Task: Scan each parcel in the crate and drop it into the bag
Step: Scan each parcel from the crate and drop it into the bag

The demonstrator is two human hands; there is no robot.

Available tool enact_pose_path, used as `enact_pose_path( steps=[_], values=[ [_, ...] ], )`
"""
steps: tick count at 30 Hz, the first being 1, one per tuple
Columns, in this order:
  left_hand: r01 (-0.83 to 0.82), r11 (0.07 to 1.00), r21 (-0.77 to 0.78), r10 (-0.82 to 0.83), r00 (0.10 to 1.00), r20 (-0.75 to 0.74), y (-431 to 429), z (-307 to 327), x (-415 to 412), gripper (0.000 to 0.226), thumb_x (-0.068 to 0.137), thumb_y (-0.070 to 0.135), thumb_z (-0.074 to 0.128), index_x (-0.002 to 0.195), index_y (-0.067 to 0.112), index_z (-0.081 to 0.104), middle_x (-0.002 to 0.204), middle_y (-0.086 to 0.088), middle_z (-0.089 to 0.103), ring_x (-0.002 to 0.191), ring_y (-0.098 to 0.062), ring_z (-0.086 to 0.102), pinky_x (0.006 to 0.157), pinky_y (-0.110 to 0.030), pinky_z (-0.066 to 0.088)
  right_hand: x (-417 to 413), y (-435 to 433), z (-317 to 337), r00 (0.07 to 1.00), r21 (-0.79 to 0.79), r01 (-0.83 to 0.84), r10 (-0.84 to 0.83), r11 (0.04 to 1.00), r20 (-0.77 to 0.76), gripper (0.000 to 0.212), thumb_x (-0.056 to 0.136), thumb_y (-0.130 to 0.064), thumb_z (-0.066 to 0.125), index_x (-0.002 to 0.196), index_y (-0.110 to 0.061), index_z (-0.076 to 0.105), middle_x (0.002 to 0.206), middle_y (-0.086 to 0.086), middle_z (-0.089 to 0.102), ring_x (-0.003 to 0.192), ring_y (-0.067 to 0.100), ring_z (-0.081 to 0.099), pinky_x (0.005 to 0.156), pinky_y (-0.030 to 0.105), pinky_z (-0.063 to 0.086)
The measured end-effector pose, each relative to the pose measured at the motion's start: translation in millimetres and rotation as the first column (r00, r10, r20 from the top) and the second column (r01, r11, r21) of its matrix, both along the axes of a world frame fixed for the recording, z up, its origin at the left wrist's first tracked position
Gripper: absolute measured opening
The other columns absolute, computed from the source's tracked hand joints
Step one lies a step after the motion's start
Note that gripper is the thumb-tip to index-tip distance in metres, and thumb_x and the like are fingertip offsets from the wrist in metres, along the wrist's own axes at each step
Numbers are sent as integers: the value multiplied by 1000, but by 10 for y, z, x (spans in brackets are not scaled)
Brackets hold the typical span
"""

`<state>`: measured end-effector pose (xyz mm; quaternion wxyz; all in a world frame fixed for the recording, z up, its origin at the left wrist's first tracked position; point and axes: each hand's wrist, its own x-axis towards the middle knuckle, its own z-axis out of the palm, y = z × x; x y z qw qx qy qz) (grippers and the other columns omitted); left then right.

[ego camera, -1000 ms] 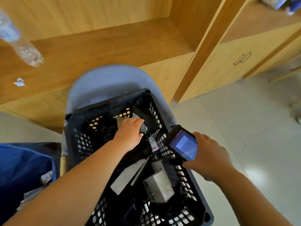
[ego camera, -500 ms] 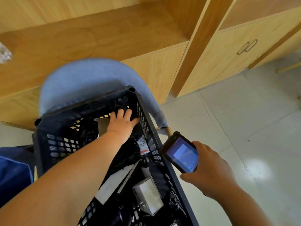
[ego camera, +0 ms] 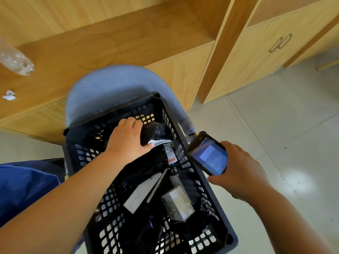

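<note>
A black slatted crate sits on a grey-blue chair and holds several parcels. My left hand reaches into its far end and grips a black-wrapped parcel with a white label edge. Beside the crate's right rim, my right hand holds a black handheld scanner with its blue screen lit. Lower in the crate lie a flat grey-white parcel and a small silver-grey box. The blue bag stands at the left.
The grey-blue chair backs against a low wooden shelf unit. A clear plastic bottle and a paper scrap lie on that shelf. Cabinet doors with a handle stand at the right over pale floor tiles.
My left hand has closed on the black parcel at the crate's far end and lifted it a little. The scanner hand stays beside the right rim. The view has shifted.
</note>
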<state>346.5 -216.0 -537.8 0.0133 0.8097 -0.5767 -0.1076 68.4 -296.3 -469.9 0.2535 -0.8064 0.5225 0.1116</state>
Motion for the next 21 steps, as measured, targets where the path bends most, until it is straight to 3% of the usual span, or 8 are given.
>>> enact_pose_path(
  steps=[3, 7, 10, 13, 17, 19, 21],
  values=[
    [-355, 931, -83, 309, 889, -338, 286, 178, -40, 55, 71, 49, 73, 104, 17, 44, 95, 2, 52, 81, -19, 53, 63, -30, 41, 67, 97, 66, 1000, 3, -8, 8, 1000, 26, 80, 58, -50, 74, 126, -30, 36, 96, -10, 46, 76, 16, 50, 63, 31, 47],
    [-583, 812, 27, 503, 676, -539, 687, 163, -117, 71, 75, 38, 74, 129, 31, 30, 99, 9, 49, 72, -4, 49, 55, -17, 36, 137, 228, 106, 999, 3, -35, 35, 999, 42, 78, 58, -50, 75, 124, -29, 39, 96, -9, 48, 79, 18, 50, 64, 32, 44],
    [-610, 767, 199, 604, 582, -544, 1002, 49, -189, 67, 74, 30, 72, 131, 23, 38, 105, 3, 54, 80, -12, 56, 59, -25, 43, 161, 342, 99, 997, 13, -65, 64, 998, 36, 76, 57, -50, 76, 121, -28, 40, 98, -7, 50, 83, 19, 51, 67, 34, 45],
    [-577, 753, 315, 655, 610, -446, 1233, -29, -233, 47, 70, 28, 70, 112, 20, 50, 90, 1, 58, 75, -16, 58, 56, -32, 46, 159, 467, 64, 996, 31, -90, 90, 995, 21, 81, 59, -48, 77, 126, -28, 37, 104, -5, 51, 85, 20, 52, 70, 36, 47],
    [-470, 690, 551, 690, 657, -304, 1392, -56, -239, 86, 66, 32, 70, 141, 20, 31, 105, -2, 54, 87, -23, 59, 62, -31, 46, 124, 613, 25, 994, 33, -110, 110, 993, 2, 88, 58, -48, 78, 132, -27, 36, 111, -5, 53, 84, 17, 50, 71, 35, 47],
    [-422, 643, 639, 721, 614, -320, 1408, -49, -266, 77, 61, 34, 69, 131, 13, 43, 108, -5, 59, 90, -25, 61, 71, -36, 53, 101, 668, 20, 993, 26, -120, 120, 992, -5, 87, 57, -49, 78, 131, -26, 37, 111, -5, 53, 83, 16, 48, 70, 33, 45],
    [-423, 628, 653, 762, 502, -408, 1416, -59, -273, 57, 57, 33, 70, 109, 10, 62, 101, -9, 66, 88, -26, 64, 80, -40, 55, 81, 710, 29, 991, 18, -135, 135, 991, -14, 86, 57, -49, 78, 129, -25, 37, 107, -6, 51, 82, 16, 48, 70, 33, 45]
  ],
)
